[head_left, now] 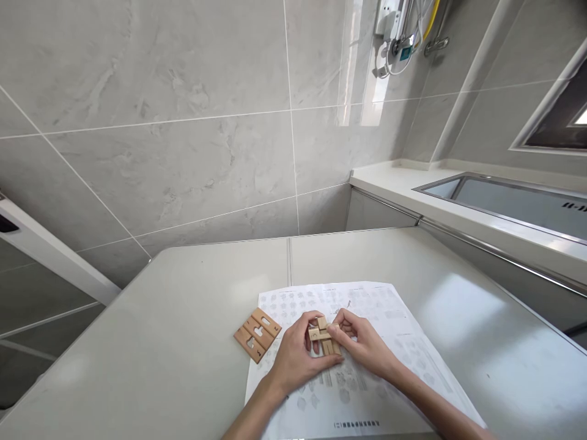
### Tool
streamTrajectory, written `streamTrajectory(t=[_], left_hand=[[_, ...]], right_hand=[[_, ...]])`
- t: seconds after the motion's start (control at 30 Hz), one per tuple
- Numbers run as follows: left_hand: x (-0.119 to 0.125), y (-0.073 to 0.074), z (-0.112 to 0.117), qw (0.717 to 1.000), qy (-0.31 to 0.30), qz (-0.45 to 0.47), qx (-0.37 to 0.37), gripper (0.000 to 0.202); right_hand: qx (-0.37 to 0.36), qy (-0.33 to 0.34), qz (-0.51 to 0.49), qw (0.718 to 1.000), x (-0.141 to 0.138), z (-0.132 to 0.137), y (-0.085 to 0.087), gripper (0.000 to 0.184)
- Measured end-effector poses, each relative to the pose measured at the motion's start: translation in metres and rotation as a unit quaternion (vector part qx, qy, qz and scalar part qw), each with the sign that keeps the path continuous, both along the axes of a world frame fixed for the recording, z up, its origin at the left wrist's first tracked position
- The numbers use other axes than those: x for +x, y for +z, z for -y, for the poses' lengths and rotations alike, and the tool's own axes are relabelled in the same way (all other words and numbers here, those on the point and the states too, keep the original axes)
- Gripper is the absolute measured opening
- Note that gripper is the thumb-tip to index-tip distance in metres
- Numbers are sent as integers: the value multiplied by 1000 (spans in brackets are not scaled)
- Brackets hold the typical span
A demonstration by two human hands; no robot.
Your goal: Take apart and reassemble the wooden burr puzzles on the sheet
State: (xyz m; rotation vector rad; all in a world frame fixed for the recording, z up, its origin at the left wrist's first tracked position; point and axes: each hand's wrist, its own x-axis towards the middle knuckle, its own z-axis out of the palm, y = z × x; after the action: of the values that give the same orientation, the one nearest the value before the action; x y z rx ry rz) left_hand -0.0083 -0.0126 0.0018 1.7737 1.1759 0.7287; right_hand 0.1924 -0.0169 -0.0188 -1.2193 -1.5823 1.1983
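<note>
Both my hands meet over a printed paper sheet (389,342) on a grey table. My left hand (293,357) and my right hand (364,342) pinch a small cluster of interlocked wooden puzzle pieces (324,337) between their fingers, holding it just above the sheet. To the left of my left hand, three flat notched wooden bars (257,333) lie side by side, half on the table and half on the sheet's corner. Neither hand touches them.
The grey table (183,342) reaches to a tiled wall at the back. At the right stands a white counter (394,183) with a steel sink (513,198). A wall device with cables (397,30) hangs above it.
</note>
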Motion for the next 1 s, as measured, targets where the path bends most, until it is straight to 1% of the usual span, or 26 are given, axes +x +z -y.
streamTrajectory(t=[0.33, 0.6, 0.77, 0.9, 1.0], left_hand=[[2, 0, 3, 999, 13, 42, 5, 69], [2, 0, 4, 998, -6, 46, 37, 70], [2, -4, 6, 998, -3, 55, 31, 69], [3, -3, 7, 997, -5, 69, 28, 69], [3, -2, 7, 997, -7, 65, 28, 67]], right_hand=[[14, -8, -5, 1000, -3, 6, 4, 48], [-13, -12, -18, 1000, -3, 5, 5, 56], [-28, -14, -50, 998, -4, 5, 4, 56], [-53, -4, -86, 995, -6, 5, 5, 58], [-60, 0, -96, 994, -6, 5, 6, 59]])
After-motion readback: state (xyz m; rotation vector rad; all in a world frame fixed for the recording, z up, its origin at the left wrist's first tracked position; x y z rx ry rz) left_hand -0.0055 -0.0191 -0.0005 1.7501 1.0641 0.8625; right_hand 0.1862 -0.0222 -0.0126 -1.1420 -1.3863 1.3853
